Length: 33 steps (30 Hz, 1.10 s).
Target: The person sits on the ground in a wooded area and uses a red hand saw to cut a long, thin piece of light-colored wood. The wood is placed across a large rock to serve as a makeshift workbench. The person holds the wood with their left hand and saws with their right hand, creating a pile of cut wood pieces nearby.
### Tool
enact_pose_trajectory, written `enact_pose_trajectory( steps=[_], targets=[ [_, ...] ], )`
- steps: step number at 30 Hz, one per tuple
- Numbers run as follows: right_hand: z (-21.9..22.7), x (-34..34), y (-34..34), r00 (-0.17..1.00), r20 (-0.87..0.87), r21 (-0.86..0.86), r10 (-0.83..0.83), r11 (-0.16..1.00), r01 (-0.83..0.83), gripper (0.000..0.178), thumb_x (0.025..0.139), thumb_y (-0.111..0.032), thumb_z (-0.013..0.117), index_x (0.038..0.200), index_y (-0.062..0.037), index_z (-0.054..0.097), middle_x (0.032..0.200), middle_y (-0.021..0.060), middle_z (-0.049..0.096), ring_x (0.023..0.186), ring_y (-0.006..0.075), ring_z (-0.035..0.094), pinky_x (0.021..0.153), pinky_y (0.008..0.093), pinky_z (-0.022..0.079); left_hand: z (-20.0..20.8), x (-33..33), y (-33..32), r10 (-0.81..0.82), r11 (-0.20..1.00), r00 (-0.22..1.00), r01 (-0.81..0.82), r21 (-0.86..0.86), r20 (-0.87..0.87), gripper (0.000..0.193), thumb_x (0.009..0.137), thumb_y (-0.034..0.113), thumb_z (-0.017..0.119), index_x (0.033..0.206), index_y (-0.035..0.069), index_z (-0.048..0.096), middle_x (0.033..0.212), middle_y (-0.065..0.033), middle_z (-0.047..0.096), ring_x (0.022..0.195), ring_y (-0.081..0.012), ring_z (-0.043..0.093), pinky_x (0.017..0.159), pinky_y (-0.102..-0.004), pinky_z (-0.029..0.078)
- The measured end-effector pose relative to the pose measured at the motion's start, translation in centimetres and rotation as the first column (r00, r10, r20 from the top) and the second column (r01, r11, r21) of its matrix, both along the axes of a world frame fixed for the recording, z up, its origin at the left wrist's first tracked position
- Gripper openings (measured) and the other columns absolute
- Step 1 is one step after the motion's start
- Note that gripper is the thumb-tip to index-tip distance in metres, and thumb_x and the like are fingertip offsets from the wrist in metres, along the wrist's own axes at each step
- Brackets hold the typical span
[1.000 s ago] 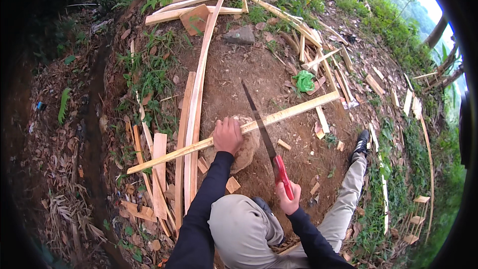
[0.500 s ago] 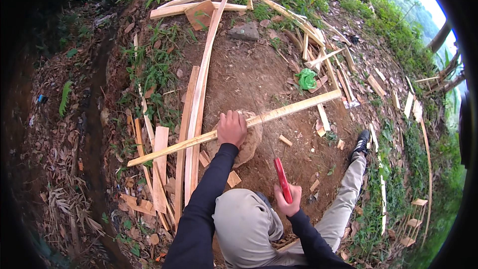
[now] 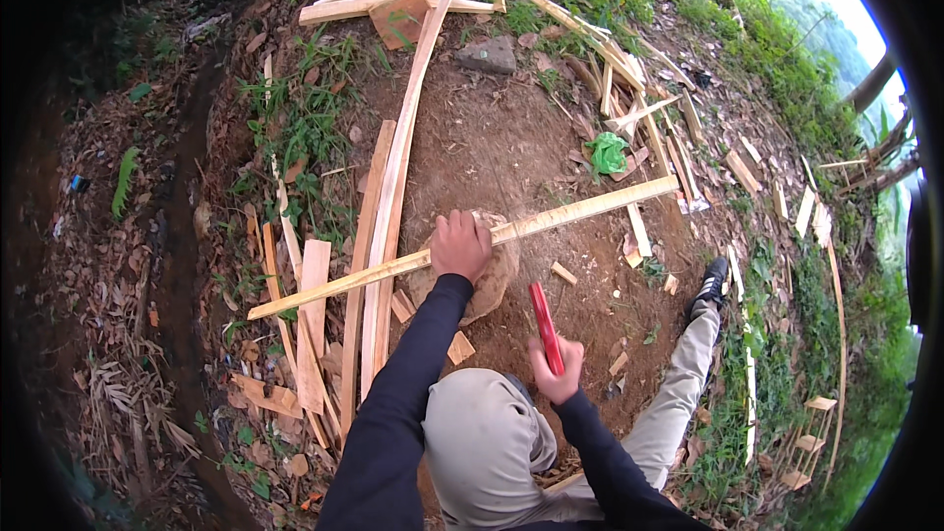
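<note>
A long, pale wooden strip [image 3: 580, 208] lies slantwise across the top of a tan, round block [image 3: 492, 280], which looks like a tree stump. My left hand [image 3: 460, 246] is closed over the strip and presses it against the block. Lower and to the right, my right hand [image 3: 556, 369] is wrapped around the red handle of a handsaw [image 3: 544, 320]. The saw's blade is seen nearly edge-on and hardly shows; it points up toward the strip, just right of my left hand. Whether it touches the wood I cannot tell.
Long planks [image 3: 388, 206] run along the left side, under the strip's left part. Small wood offcuts [image 3: 563, 272] lie on the soil. A green plastic bag [image 3: 607, 153] and a wood pile [image 3: 634, 88] are at the far right. A grey stone [image 3: 487, 55] sits farther back.
My right hand and the saw handle have moved a little forward and left, toward the strip. My left hand stays on the strip, which keeps nearly the same place.
</note>
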State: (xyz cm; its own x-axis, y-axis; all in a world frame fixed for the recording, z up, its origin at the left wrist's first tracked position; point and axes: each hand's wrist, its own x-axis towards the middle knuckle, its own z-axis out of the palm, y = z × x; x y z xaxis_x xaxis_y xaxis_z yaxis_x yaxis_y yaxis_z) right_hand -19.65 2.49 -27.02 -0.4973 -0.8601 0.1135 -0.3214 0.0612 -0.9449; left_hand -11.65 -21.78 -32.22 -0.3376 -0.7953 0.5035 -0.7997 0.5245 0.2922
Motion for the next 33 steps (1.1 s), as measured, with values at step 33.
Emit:
enact_pose_trajectory(
  steps=[33],
  targets=[
    [0.6,-1.5,1.7,0.998,-0.063,-0.027,-0.024,0.999,0.022,0.031,0.084,-0.012,0.067,0.061,-0.0052,0.048,0.047,0.0066,0.038,0.039,0.0167,0.042,0.045,0.0329,0.034,0.2,0.1,-0.3,-0.047,0.998,0.999,0.047,0.036,-0.019,0.018,0.085,0.022,0.055,0.078,0.006,0.052,0.084,-0.0114,0.055,0.084,-0.0321,0.055,0.068,-0.0461,0.050]
  ],
)
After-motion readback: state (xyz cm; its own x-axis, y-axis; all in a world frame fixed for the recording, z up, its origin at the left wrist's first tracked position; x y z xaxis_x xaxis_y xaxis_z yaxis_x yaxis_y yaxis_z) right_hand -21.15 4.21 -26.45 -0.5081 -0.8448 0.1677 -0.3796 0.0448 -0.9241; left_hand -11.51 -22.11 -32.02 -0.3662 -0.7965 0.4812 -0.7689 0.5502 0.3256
